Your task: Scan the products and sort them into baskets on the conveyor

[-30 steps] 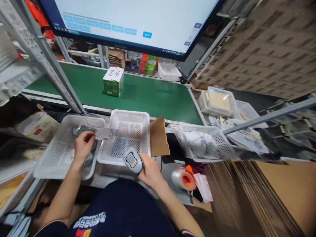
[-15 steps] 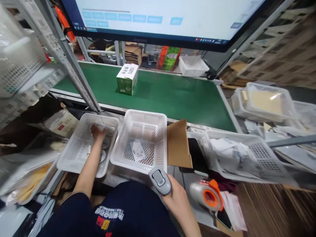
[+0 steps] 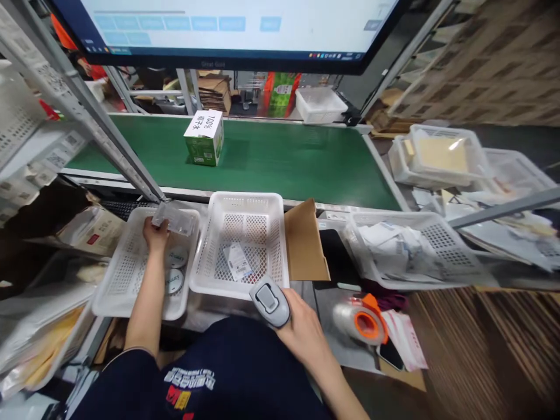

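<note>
My left hand (image 3: 155, 234) gripped a clear packet (image 3: 174, 217) in its fingers, over the far end of the left basket (image 3: 117, 274). My right hand (image 3: 303, 333) was clenched around the scanner (image 3: 270, 300) at the table's near edge, just before the middle basket (image 3: 245, 199).

Warehouse packing station: I stand at a green conveyor belt (image 3: 284, 157) carrying a lone green-and-white carton (image 3: 205, 139), beneath a large monitor (image 3: 227, 23) showing rows of blue buttons. White perforated baskets (image 3: 245, 197) line the bench before me. My right hand (image 3: 301, 332) grips a handheld barcode scanner (image 3: 270, 300), and my left hand (image 3: 155, 230) pinches a clear packet (image 3: 175, 219) over one of the baskets. A tape dispenser (image 3: 361, 322) with an orange core lies beside stacks of flattened cardboard (image 3: 494, 344). Steel racking (image 3: 100, 122) bearing barcode labels frames the left side.
</note>
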### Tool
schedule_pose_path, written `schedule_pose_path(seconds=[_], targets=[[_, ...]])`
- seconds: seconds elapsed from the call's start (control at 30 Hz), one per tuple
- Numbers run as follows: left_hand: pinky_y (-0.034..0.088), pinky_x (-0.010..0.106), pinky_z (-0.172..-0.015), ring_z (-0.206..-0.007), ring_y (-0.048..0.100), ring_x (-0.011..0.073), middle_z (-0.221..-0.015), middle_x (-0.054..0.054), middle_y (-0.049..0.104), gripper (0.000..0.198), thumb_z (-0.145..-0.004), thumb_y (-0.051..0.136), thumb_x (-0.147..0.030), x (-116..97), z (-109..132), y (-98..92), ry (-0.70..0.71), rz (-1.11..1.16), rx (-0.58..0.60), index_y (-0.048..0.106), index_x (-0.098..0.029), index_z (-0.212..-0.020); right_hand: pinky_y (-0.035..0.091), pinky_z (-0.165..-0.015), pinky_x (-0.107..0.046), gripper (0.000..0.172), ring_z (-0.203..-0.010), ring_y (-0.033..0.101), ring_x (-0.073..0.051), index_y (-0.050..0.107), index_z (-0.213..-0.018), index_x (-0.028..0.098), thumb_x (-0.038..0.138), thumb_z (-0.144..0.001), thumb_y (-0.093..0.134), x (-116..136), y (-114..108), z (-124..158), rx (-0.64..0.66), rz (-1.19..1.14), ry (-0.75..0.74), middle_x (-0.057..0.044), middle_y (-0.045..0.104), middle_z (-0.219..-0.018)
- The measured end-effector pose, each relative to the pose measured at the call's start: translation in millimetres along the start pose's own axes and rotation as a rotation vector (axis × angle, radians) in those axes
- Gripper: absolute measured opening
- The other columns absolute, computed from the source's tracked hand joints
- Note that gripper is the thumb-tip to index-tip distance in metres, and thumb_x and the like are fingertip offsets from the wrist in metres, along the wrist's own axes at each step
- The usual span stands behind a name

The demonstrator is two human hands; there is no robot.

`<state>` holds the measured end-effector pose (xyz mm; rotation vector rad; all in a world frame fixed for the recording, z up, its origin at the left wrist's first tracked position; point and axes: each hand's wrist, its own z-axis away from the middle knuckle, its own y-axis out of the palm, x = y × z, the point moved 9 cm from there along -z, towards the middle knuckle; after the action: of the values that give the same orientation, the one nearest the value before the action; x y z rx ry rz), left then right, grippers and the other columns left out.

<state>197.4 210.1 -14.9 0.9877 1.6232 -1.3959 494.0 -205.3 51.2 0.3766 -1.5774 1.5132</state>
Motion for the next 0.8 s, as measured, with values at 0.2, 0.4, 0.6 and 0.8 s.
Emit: schedule_pose_path(seconds=[0.2, 0.4, 0.6, 0.8], targets=[[0.059, 0.029, -0.065, -0.071, 0.066, 0.0158, -0.085, 0.000, 0.071, 0.055, -0.066, 0.090, -0.052, -72, 72, 30.1, 0.036, 0.252, 0.092, 0.058, -0.021, -0.099, 0.052, -0.080, -0.035, 0.033, -0.103, 0.072, -0.030, 0.062, -0.117, 0.021, 0.018, -0.084, 0.061, 36, 3, -23, 0.057, 0.036, -0.101, -0.011, 0.073, -0.115], [0.051, 0.028, -0.066, -0.070, 0.061, 0.0159, -0.077, -0.001, 0.067, 0.039, -0.071, 0.090, -0.044, -111, 132, 75.1, 0.117, 0.305, 0.229, 0.062, -0.021, -0.086, 0.042, -0.074, -0.033, 0.031, -0.098, 0.070, -0.029, 0.061, -0.115, 0.021, 0.018, -0.085, 0.060, 33, 2, -22, 0.078, 0.126, -0.067, -0.011, 0.073, -0.114], [0.036, 0.028, -0.058, -0.060, 0.048, 0.0135, -0.062, -0.004, 0.056, 0.033, -0.078, 0.084, -0.044, -101, 130, 100.4, 0.123, 0.028, 0.280, 0.061, -0.022, -0.074, 0.045, -0.078, -0.032, 0.033, -0.101, 0.070, -0.027, 0.060, -0.116, 0.022, 0.013, -0.084, 0.062, 10, 0, -6, 0.070, 0.069, -0.023, -0.010, 0.071, -0.117], [0.030, 0.027, -0.055, -0.056, 0.039, 0.0126, -0.056, -0.007, 0.045, 0.029, -0.085, 0.083, -0.035, -92, 105, 100.9, 0.081, 0.075, 0.256, 0.060, -0.022, -0.072, 0.040, -0.072, -0.031, 0.035, -0.092, 0.067, -0.024, 0.062, -0.118, 0.021, 0.012, -0.084, 0.061, 15, 15, -5, 0.136, 0.104, -0.029, -0.009, 0.068, -0.116]])
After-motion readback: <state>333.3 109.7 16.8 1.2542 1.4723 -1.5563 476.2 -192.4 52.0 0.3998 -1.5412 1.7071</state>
